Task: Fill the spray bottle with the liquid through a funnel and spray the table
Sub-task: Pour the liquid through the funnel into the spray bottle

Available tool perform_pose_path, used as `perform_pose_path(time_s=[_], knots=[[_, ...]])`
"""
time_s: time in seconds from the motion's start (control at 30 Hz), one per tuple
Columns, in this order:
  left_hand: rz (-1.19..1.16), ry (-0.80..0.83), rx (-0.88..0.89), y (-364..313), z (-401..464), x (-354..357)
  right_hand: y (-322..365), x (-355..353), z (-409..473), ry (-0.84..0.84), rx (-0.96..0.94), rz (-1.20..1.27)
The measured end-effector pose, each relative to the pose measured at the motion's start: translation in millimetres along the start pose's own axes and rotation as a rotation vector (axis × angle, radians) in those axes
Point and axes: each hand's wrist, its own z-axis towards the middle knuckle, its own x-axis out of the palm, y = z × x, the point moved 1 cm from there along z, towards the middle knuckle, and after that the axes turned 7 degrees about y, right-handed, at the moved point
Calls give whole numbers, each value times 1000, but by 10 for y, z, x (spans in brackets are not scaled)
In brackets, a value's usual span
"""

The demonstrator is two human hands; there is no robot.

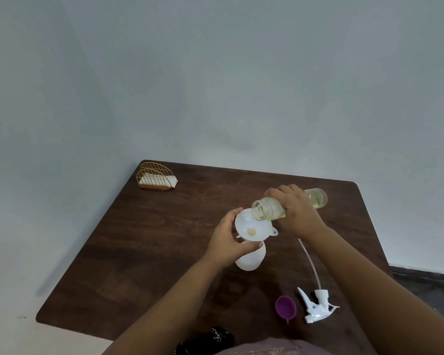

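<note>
Spray bottle [250, 260]: white, uncapped, upright at mid-worktop [139, 252]; left hand [228, 242] curled round its neck, steadying it.
Funnel [251, 228]: white, seated in bottle mouth; small pale pool at its throat.
Liquid bottle [269, 207]: clear, yellowish contents, gripped by right hand [292, 208], tipped with mouth over funnel's right rim.
Advice: pour slowly, keep stream centred, let the pool drain to avoid overflow.
Spray head [315, 304] with tube, purple cap [285, 308]: near right.
Napkin holder [155, 179]: far left.
Labels: none readable.

Dark wooden table [144, 252] bearing spray bottle [249, 262], trigger sprayer head [315, 304], purple cap [285, 308], wire napkin holder [155, 176].
</note>
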Motion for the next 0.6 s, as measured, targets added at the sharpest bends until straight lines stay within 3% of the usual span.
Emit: perform_pose_path(time_s=[0.6], knots=[[5, -4, -3, -30, 6, 9, 9, -17, 23, 32, -23, -16]])
